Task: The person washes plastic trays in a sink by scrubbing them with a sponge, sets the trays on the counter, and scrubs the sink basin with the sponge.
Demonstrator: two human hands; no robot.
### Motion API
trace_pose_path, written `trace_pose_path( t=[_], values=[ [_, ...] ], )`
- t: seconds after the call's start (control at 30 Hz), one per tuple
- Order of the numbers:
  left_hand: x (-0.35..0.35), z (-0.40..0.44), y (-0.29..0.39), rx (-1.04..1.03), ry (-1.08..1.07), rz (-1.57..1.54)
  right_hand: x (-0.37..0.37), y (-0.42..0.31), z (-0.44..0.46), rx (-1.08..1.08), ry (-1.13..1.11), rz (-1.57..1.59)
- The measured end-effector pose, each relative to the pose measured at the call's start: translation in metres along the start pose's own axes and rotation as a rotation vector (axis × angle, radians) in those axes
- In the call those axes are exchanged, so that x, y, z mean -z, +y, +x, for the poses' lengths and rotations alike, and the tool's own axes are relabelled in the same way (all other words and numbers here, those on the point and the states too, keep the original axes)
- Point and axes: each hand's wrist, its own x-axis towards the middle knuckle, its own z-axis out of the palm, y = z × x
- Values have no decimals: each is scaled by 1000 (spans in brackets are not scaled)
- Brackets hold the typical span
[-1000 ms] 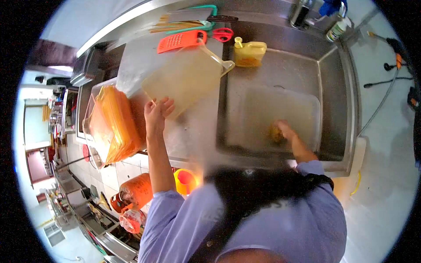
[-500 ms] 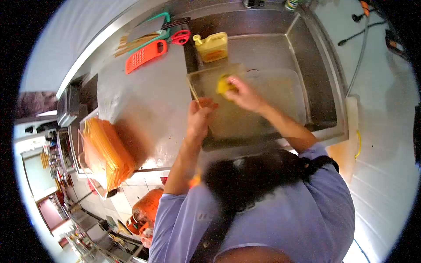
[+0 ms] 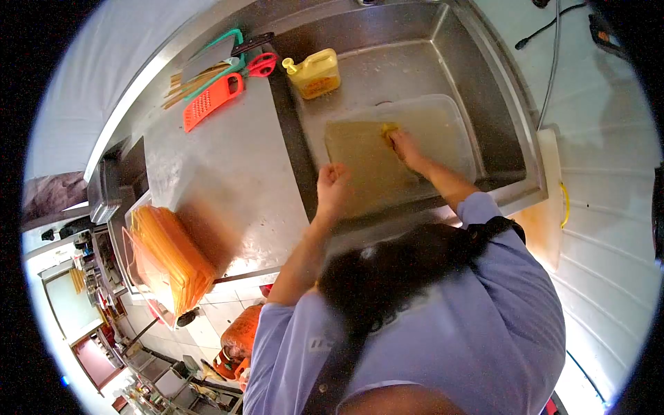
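Observation:
A rectangular yellowish see-through panel (image 3: 356, 149) lies tilted in a clear plastic tub (image 3: 465, 128) of cloudy water inside the sink. My left hand (image 3: 333, 185) is closed at the panel's left edge, fingers curled around it. In my right hand (image 3: 408, 149) is a yellow sponge (image 3: 389, 131), pressed against the panel's upper right part. Beyond the tub, within the sink, stands a yellow jug (image 3: 316, 75) with a pump-like cap. Water and blur hide the panel's lower edge.
The metal sink (image 3: 512, 104) adjoins a steel counter (image 3: 242, 159). On it lie a red grater (image 3: 211, 104), red scissors (image 3: 263, 65) and a dark-handled knife (image 3: 254, 43). A stack of translucent orange trays (image 3: 173, 256) stands at the counter's near left.
The panel has gone from raised and angled to lower in the tub. My right hand and sponge have moved right across it; the left hand remains at its edge. The view has shifted slightly.

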Motion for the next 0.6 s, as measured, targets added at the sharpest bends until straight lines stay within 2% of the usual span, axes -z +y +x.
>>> trace_pose_path(
  t=[0.1, 0.13, 0.23, 0.3, 0.37, 0.43, 0.53, 0.6],
  values=[
    [8, 27, -40, -51, -49, 94, -16, 4, -35, -31, -175, -385],
    [8, 31, -47, -61, -62, 114, -19, 1, -38, -65, -304, -451],
    [-8, 27, -43, 39, -6, 130, -18, -34, -23, -340, -653, -279],
    [2, 44, -58, 51, 1, 166, -4, -77, -6, -486, -567, -6],
    [5, 40, -62, 108, -19, 153, 4, -115, 2, -480, -405, 329],
    [-1, 29, -41, 179, -70, 97, 8, -143, 19, -313, -254, 501],
    [12, 32, -36, 162, -101, 158, -1, -155, 18, -146, -296, 498],
    [16, 26, -23, 251, -27, 65, 2, -156, -2, -55, -458, 458]
  ],
)
